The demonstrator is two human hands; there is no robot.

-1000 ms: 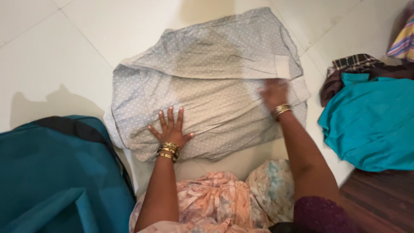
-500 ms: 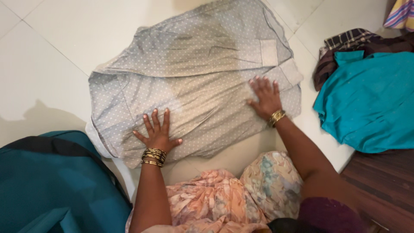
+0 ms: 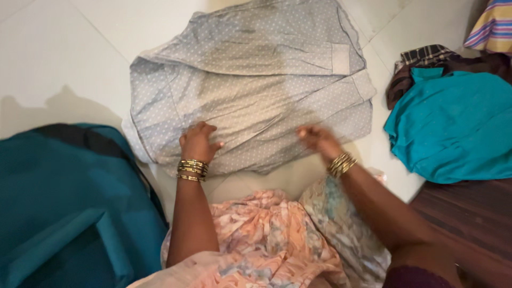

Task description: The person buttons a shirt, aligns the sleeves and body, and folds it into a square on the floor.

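At the far left of the floor (image 3: pixel 64 58) lies a heap of dark teal cloth (image 3: pixel 64 213), its edge close to the grey dotted shirt (image 3: pixel 250 85) that is spread flat on the pale tiles in front of the person. Half a second ago both hands lay open and flat on this shirt, pressing it smooth; now they have drawn back to its near hem. Left hand (image 3: pixel 197 143) sits curled on the lower left edge, fingers bent in as if gathering the fabric, gold bangles (image 3: pixel 192 169) at the wrist. Right hand (image 3: pixel 319 140) is blurred with motion over the lower right hem, fingers half closed, and whether it pinches the cloth I cannot tell. That shift from flat palms to curled fingers at the edge suggests the smoothing is finished and a fold from the hem is starting. Below the hands, a peach flowered garment (image 3: pixel 266 234) covers the person's lap. Further right rests a bright turquoise cloth (image 3: pixel 453 128) over a dark checked one (image 3: pixel 421 58), and a striped fabric (image 3: pixel 493 26) shows in the corner.
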